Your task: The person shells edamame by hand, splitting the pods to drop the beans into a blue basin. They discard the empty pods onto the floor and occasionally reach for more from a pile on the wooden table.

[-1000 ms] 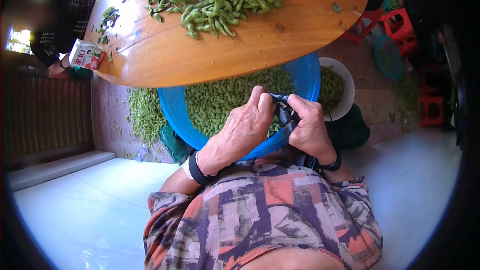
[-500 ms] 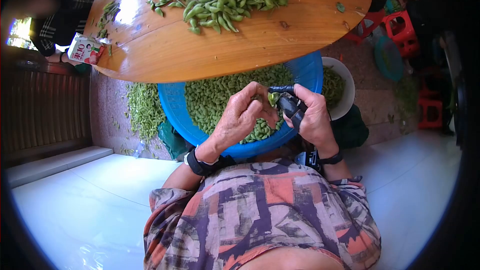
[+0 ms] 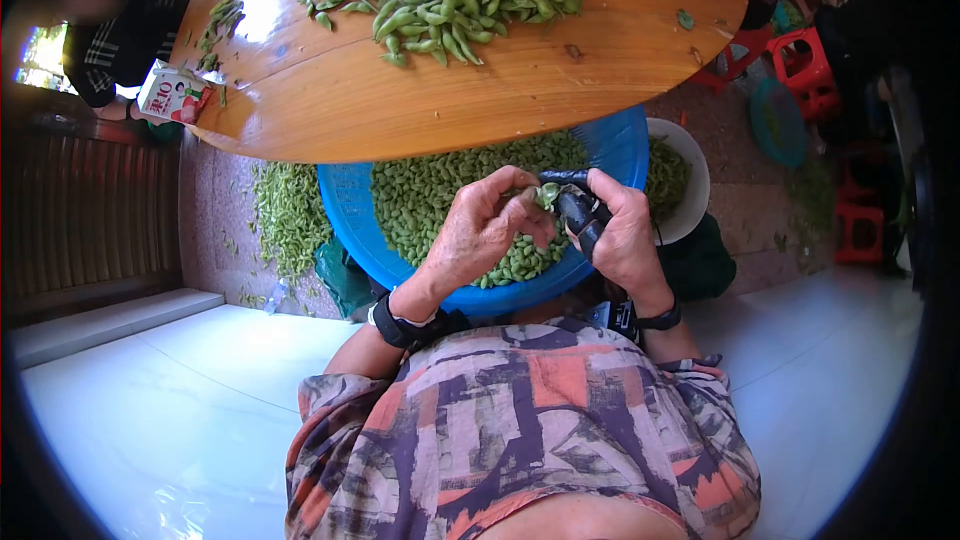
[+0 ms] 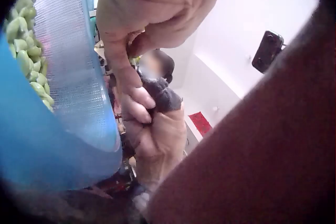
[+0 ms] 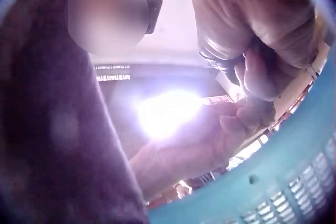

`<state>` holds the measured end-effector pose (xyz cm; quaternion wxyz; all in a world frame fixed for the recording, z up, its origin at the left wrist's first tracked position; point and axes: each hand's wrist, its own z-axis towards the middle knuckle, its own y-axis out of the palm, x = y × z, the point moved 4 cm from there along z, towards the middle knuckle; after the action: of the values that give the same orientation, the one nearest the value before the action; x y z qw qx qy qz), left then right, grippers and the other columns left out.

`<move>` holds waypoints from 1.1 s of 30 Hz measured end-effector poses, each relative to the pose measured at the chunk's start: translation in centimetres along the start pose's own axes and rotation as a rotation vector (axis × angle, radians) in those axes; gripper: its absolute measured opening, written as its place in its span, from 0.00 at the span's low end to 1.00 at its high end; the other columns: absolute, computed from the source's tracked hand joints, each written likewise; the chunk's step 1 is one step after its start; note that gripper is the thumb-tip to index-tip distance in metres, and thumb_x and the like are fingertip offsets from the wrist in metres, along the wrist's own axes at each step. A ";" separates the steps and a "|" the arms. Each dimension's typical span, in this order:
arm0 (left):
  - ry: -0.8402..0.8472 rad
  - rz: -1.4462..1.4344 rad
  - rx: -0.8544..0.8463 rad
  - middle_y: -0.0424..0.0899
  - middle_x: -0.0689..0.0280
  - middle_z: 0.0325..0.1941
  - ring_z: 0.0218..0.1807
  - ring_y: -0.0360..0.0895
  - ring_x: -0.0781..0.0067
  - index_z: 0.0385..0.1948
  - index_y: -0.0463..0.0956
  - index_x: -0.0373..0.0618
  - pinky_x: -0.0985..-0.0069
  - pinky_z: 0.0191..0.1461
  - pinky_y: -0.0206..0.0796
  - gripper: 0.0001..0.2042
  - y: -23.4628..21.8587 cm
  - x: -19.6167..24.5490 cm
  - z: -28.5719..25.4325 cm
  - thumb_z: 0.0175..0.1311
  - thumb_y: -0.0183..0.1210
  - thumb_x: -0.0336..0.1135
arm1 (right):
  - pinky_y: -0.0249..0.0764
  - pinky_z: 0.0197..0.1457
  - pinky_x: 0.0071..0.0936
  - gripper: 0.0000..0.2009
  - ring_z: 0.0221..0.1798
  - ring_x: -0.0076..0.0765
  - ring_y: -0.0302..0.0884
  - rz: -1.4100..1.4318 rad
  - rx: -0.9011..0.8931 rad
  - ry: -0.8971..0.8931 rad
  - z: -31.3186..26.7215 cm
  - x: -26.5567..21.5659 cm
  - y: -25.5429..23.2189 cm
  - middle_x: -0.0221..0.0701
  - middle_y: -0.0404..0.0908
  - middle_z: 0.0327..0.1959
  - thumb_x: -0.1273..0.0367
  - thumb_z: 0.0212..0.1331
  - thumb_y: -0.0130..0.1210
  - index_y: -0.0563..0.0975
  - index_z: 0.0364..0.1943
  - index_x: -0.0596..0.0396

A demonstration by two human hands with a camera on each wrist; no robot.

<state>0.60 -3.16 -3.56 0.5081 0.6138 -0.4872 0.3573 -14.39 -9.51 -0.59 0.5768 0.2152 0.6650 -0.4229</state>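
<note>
Both hands meet over the blue basket [image 3: 345, 230], which holds many green shelled beans [image 3: 430, 215]. A split green soybean pod [image 3: 547, 196] shows between them. My right hand [image 3: 622, 225] pinches the pod between its thumb and forefinger, both bound in black wrapping [image 3: 578, 210]. From the left, my left hand [image 3: 480, 230] has its thumb and bent fingers on the pod's near end. In the left wrist view the left fingertips close on a bit of green, and the right hand [image 4: 157, 140] is just below. Fingers hide most of the pod.
A wooden table [image 3: 600, 70] bears a heap of unshelled pods [image 3: 450, 0] and a drink carton [image 3: 172, 93]. Empty-looking husks [image 3: 285, 215] lie on the floor left of the basket. A white tub [image 3: 690, 165] stands right. Another person [image 3: 130, 30] sits at the far left.
A second ago the hands were close together with the pod hidden. The left hand has drawn back slightly with fingers bent, the right has turned, and the opened pod now shows.
</note>
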 end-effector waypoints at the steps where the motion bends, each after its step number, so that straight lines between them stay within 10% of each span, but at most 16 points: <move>1: 0.022 -0.008 -0.005 0.84 0.58 0.32 0.33 0.82 0.73 0.46 0.70 0.31 0.77 0.39 0.75 0.12 -0.1 -0.2 0.1 0.74 0.49 0.34 | 0.69 0.30 0.28 0.09 0.24 0.29 0.71 -0.001 0.000 -0.002 0.0 -0.1 -0.1 0.38 0.75 0.21 0.80 0.50 0.53 0.78 0.36 0.62; 6: 0.078 0.068 0.035 0.85 0.59 0.37 0.39 0.84 0.68 0.47 0.75 0.34 0.75 0.43 0.76 0.12 -1.0 0.1 -0.4 0.71 0.54 0.33 | 0.68 0.31 0.29 0.10 0.25 0.29 0.71 -0.121 0.109 -0.022 -0.6 -0.7 -2.1 0.38 0.73 0.21 0.81 0.49 0.50 0.77 0.36 0.61; 8: 0.338 0.791 -0.106 0.86 0.60 0.41 0.41 0.84 0.65 0.40 0.82 0.40 0.72 0.47 0.76 0.07 -0.6 2.2 -1.0 0.63 0.61 0.30 | 0.68 0.32 0.31 0.11 0.25 0.32 0.71 -0.169 0.209 -0.032 -1.4 0.6 -5.5 0.40 0.72 0.22 0.81 0.49 0.48 0.77 0.37 0.61; 12: 0.446 0.808 -0.132 0.85 0.60 0.45 0.43 0.84 0.66 0.35 0.84 0.43 0.70 0.48 0.76 0.06 -2.1 6.2 -1.3 0.55 0.64 0.26 | 0.72 0.40 0.39 0.13 0.35 0.53 0.80 -0.771 0.462 -0.041 -2.2 0.0 -11.9 0.48 0.79 0.30 0.80 0.51 0.47 0.78 0.42 0.60; 17: 0.648 1.116 0.456 0.83 0.58 0.34 0.37 0.82 0.55 0.35 0.83 0.45 0.65 0.40 0.76 0.09 -8.1 12.4 2.3 0.54 0.57 0.23 | 0.73 0.43 0.40 0.15 0.42 0.59 0.79 -0.746 0.494 0.061 -2.9 1.4 -13.4 0.52 0.80 0.35 0.78 0.55 0.50 0.78 0.48 0.57; 20: 0.691 1.502 0.438 0.81 0.58 0.37 0.40 0.80 0.56 0.38 0.83 0.42 0.65 0.46 0.73 0.11 -10.0 12.8 4.5 0.53 0.60 0.23 | 0.73 0.43 0.39 0.15 0.41 0.56 0.80 -0.713 0.502 0.066 -2.7 1.2 -12.7 0.51 0.81 0.35 0.77 0.57 0.52 0.79 0.49 0.56; 28: 0.873 1.230 0.517 0.78 0.63 0.32 0.34 0.77 0.63 0.32 0.80 0.42 0.68 0.40 0.71 0.06 -8.1 13.2 4.4 0.52 0.63 0.24 | 0.71 0.36 0.33 0.13 0.27 0.42 0.74 -0.418 0.376 -0.118 -0.6 -0.9 -7.7 0.45 0.75 0.25 0.81 0.51 0.52 0.79 0.42 0.60; 33: 0.372 0.592 0.241 0.74 0.78 0.22 0.21 0.63 0.93 0.35 0.80 0.43 0.88 0.22 0.52 0.04 -2.8 8.4 3.0 0.61 0.62 0.23 | 0.69 0.36 0.25 0.15 0.29 0.31 0.71 -0.050 0.138 -0.071 1.1 -2.6 -2.8 0.37 0.74 0.27 0.81 0.50 0.51 0.79 0.44 0.61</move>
<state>5.41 -8.04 2.78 0.3866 0.4261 -0.4973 0.6493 -15.29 -11.47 2.80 0.5729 0.2226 0.6186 -0.4894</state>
